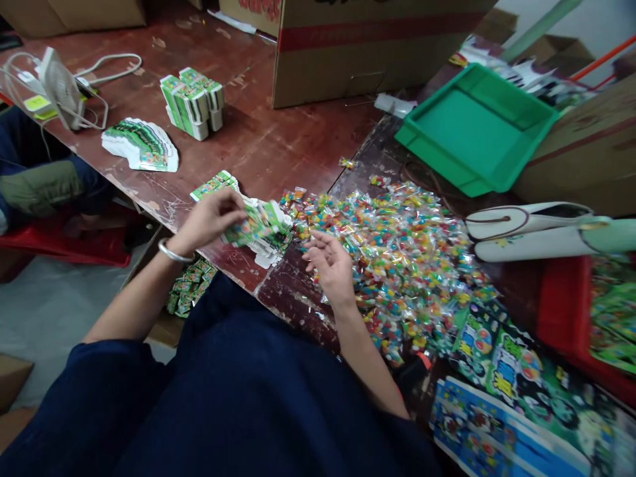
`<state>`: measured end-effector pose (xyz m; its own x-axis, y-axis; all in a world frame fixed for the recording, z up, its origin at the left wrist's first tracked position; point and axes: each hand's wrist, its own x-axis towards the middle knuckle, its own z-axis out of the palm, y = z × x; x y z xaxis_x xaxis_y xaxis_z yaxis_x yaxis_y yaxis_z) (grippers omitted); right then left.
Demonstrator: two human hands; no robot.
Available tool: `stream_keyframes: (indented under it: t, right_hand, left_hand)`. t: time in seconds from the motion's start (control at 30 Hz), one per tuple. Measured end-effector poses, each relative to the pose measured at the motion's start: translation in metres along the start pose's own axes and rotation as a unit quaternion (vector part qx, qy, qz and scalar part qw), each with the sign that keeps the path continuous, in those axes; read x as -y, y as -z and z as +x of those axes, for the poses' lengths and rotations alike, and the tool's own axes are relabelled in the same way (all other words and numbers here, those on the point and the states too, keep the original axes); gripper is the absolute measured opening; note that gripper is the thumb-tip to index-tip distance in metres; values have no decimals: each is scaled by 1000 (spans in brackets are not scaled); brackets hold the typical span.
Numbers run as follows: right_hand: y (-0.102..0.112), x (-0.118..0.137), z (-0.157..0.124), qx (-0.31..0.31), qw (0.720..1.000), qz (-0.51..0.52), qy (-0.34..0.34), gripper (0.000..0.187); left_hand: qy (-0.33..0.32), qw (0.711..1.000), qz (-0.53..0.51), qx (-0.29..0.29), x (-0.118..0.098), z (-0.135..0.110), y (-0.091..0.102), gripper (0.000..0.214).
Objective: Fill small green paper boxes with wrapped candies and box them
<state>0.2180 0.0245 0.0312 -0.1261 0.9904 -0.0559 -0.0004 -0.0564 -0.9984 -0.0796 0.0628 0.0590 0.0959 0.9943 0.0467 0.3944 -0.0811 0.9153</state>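
Note:
My left hand (211, 217), with a silver bangle on the wrist, pinches a small green printed carton (251, 225) above a heap of flat cartons (271, 242) at the table's near edge. My right hand (332, 264) hovers palm up with loosely curled fingers at the left edge of a big pile of clear-wrapped colourful candies (402, 252). Nothing shows in the right hand.
On the red-brown table (278, 146) lie a fanned stack of flat cartons (142, 144), a block of folded green boxes (193, 101), a small white fan with cables (59, 89), a cardboard box (358, 46), and a green tray (477, 126). Printed packaging sheets (507, 371) lie at right.

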Motion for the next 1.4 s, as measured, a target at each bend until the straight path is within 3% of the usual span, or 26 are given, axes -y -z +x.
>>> stream_keyframes:
  t: [0.1,0.2,0.27,0.33,0.43,0.57,0.67,0.77,0.83,1.0,1.1,1.23,1.3,1.4]
  right_hand:
    - [-11,1,6,15,999,24,-16,40]
    - [-10,-6,5,-19,999,32,-37,41]
    - [-4,-13,-1,-49,997,42,-44,42]
    - [1,-18,-8,-62,996,53,-38,40]
    - [6,-18,-21,-34,999,35,2,41]
    - [11,-12,-31,43,995,-68,62,44]
    - [18,-7,-28,80,992,-81,59,41]
    - [27,-2,-23,135,988,-71,23,38]
    - [29,0,-22,141,988,-68,12,40]
    - [21,-12,-27,-47,998,-31,39,42]
    - [10,-26,-32,-60,995,-69,27,35]
    - [-1,-35,-34,-117,991,-50,47,26]
    - [-5,-36,-33,-142,987,-25,69,32]
    - [-7,-39,-32,-162,981,-31,104,40]
  left_hand:
    - [-82,994,9,69,-20,-29,-50,22]
    - [-190,974,101,67,-24,-47,-85,38]
    - [-218,964,139,65,-21,-52,-99,50]
    - [-185,974,113,65,-15,-53,-108,56]
    - [-89,986,-65,124,-10,-47,-115,62]
    - [49,924,-302,229,-10,-42,-114,59]
    - [137,883,-356,274,-12,-43,-111,58]
    - [173,856,-378,307,-13,-45,-113,58]
    - [185,852,-391,293,-13,-47,-117,52]
    - [213,863,-425,171,-10,-47,-131,45]
    - [182,894,-401,80,-9,-47,-141,42]
    - [75,951,-300,-23,-11,-52,-148,51]
    - [23,968,-249,-26,-11,-55,-149,63]
    - [-15,975,-220,8,-8,-57,-147,58]
